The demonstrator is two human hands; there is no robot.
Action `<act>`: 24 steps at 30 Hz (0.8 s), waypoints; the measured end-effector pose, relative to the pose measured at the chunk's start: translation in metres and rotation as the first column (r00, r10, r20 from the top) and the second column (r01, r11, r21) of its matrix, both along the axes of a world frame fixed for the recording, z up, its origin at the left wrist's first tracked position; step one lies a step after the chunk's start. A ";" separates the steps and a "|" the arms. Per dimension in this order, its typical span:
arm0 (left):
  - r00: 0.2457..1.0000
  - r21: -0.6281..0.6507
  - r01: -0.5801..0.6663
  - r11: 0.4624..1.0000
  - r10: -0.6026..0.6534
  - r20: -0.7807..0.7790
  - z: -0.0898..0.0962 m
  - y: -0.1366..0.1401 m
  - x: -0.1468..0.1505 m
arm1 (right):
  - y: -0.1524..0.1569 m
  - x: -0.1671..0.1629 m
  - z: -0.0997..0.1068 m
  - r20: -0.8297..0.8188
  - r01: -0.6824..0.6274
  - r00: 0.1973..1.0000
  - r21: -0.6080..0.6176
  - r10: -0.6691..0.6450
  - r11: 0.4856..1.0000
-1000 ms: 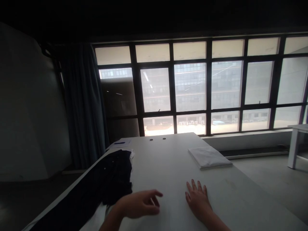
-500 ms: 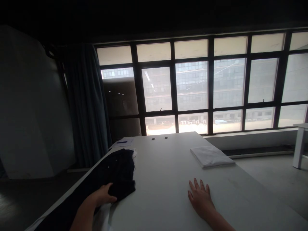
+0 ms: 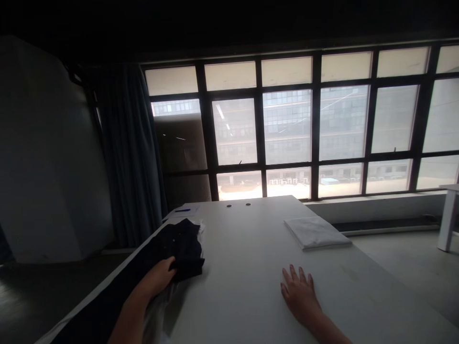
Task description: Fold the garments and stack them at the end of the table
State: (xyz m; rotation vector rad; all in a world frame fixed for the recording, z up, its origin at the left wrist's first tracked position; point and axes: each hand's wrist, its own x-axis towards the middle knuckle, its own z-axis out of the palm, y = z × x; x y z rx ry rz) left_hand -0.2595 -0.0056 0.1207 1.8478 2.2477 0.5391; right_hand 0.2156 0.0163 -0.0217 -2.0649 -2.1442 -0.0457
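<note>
Along the left side of the white table (image 3: 236,277) lies a dark navy garment (image 3: 179,241) with a few small pale dots that may be buttons. My left hand (image 3: 159,277) is closed on its near edge, which is lifted a little off the tabletop; the fingertips are partly hidden in the fabric. White cloth (image 3: 158,313) shows beneath the garment, under my left forearm. My right hand (image 3: 300,291) rests flat on the table with its fingers spread, holding nothing.
A folded white cloth (image 3: 317,232) lies near the table's right edge. At the far left corner a blue pen (image 3: 182,210) rests on paper. Two round cable holes mark the far end, below the windows. A blue curtain (image 3: 125,162) hangs at left; another white table (image 3: 448,215) stands at right.
My left hand has moved forward and slightly right, closing on the garment and raising its near edge. The fabric has bunched up. My right hand stays in place.
</note>
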 end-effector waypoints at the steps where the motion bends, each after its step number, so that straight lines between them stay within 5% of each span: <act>1: 0.999 0.014 0.032 0.999 -0.032 -0.003 0.007 -0.001 0.007 | 0.000 0.000 0.001 -0.005 0.002 1.000 0.001 -0.002 1.000; 5: 0.981 0.047 0.187 0.981 -0.183 -0.068 0.028 -0.011 0.059 | -0.005 -0.001 0.011 -0.066 -0.034 0.997 0.030 0.036 0.999; 9: 0.917 0.010 0.391 0.920 -0.389 -0.083 0.029 -0.033 0.143 | -0.023 -0.008 0.035 -0.178 -0.342 0.912 0.171 0.371 0.924; 12: 0.792 -0.143 0.607 0.782 -0.610 0.022 0.016 -0.049 0.196 | -0.043 -0.019 0.049 -0.231 -0.567 0.749 0.262 0.622 0.781; 15: 0.631 -0.274 0.764 0.584 -0.764 0.132 0.005 -0.058 0.218 | -0.056 -0.032 0.050 -0.275 -0.690 0.645 0.190 0.713 0.698; 16: 0.610 -0.301 0.777 0.554 -0.779 0.141 0.004 -0.060 0.219 | -0.058 -0.036 0.048 -0.287 -0.717 0.628 0.148 0.724 0.681; 18: 0.650 -0.325 0.737 0.593 -0.753 0.100 0.006 -0.061 0.212 | -0.059 -0.041 0.043 -0.294 -0.743 0.618 0.085 0.729 0.664; 20: 0.741 -0.300 0.643 0.705 -0.671 0.013 0.010 -0.058 0.199 | -0.056 -0.042 0.039 -0.276 -0.719 0.652 0.070 0.706 0.691; 24: 0.871 -0.264 0.423 0.867 -0.469 -0.146 0.015 -0.047 0.168 | -0.035 -0.023 0.035 -0.186 -0.479 0.856 0.063 0.482 0.876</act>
